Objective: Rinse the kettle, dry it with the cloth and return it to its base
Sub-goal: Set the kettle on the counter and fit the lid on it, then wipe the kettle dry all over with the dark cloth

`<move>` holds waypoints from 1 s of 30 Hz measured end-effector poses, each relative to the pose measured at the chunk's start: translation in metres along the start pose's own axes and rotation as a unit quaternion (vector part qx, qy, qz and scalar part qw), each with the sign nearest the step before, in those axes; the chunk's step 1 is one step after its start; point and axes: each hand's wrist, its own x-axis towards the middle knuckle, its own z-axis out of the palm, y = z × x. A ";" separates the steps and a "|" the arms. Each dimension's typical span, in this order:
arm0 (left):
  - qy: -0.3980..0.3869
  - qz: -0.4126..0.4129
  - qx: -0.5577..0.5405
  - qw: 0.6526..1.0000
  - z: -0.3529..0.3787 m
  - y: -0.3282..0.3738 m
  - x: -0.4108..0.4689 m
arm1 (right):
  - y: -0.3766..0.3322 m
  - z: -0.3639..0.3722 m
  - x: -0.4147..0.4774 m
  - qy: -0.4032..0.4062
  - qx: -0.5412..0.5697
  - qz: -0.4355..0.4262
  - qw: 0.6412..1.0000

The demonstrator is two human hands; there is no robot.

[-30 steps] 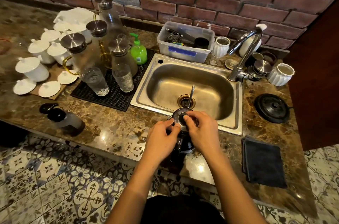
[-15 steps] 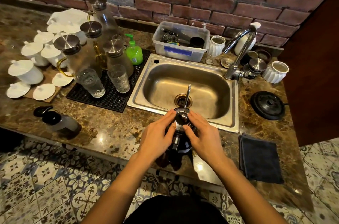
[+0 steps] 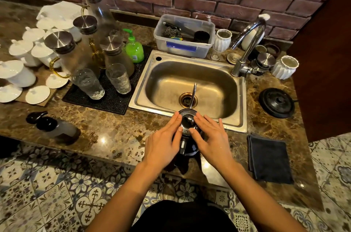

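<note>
The black kettle (image 3: 187, 120) stands on the marble counter at the sink's front rim. Its thin spout (image 3: 193, 95) points out over the drain, and a lid sits on top. My left hand (image 3: 163, 136) lies against the lid's left side and my right hand (image 3: 210, 136) against its right side. Both have straight, spread fingers that touch the rim without curling around it. The kettle's round black base (image 3: 277, 102) sits on the counter right of the sink. A dark folded cloth (image 3: 269, 159) lies near the counter's front edge, right of my right hand.
The steel sink (image 3: 241, 110) has a curved tap (image 3: 248, 42) at its back right corner. Glass carafes and tumblers stand on a black mat (image 3: 114, 100) to the left, with white lidded cups beyond. A plastic tub (image 3: 184, 45), green soap bottle (image 3: 133, 49) and dark spray bottle (image 3: 55, 127) are nearby.
My fingers were pinched on the kettle's lid before; now they have straightened and spread to either side of it. The kettle has stayed in place.
</note>
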 end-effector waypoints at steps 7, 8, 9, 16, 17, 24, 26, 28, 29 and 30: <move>0.000 0.020 0.010 1.000 -0.009 0.002 0.005 | -0.002 -0.001 0.000 0.007 0.000 0.012 1.000; 0.002 0.026 0.010 1.000 -0.011 0.003 0.005 | -0.002 -0.002 0.001 0.004 0.001 0.014 1.000; 0.001 0.029 0.015 0.999 -0.013 0.005 0.005 | -0.002 -0.002 0.001 -0.002 0.001 0.015 1.000; 0.085 0.012 -0.012 0.996 -0.019 0.031 0.007 | 0.010 -0.003 -0.011 -0.020 -0.023 -0.031 0.999; 0.109 0.018 -0.035 0.993 -0.018 0.037 0.005 | 0.015 -0.006 -0.016 -0.011 -0.016 -0.036 0.999; 0.096 0.120 -0.135 0.979 0.023 0.102 -0.015 | 0.107 -0.042 -0.072 -0.025 -0.046 -0.004 0.999; 0.053 0.125 -0.135 0.981 0.050 0.119 -0.020 | 0.137 -0.058 -0.091 -0.024 -0.074 0.016 0.997; 0.007 0.131 -0.122 0.984 0.079 0.135 -0.025 | 0.168 -0.074 -0.109 -0.017 -0.098 0.041 0.994; -0.016 0.136 -0.112 0.984 0.093 0.144 -0.029 | 0.183 -0.082 -0.118 -0.018 -0.111 0.054 0.992; -0.042 0.141 -0.099 0.984 0.107 0.152 -0.031 | 0.196 -0.090 -0.125 -0.023 -0.121 0.069 0.990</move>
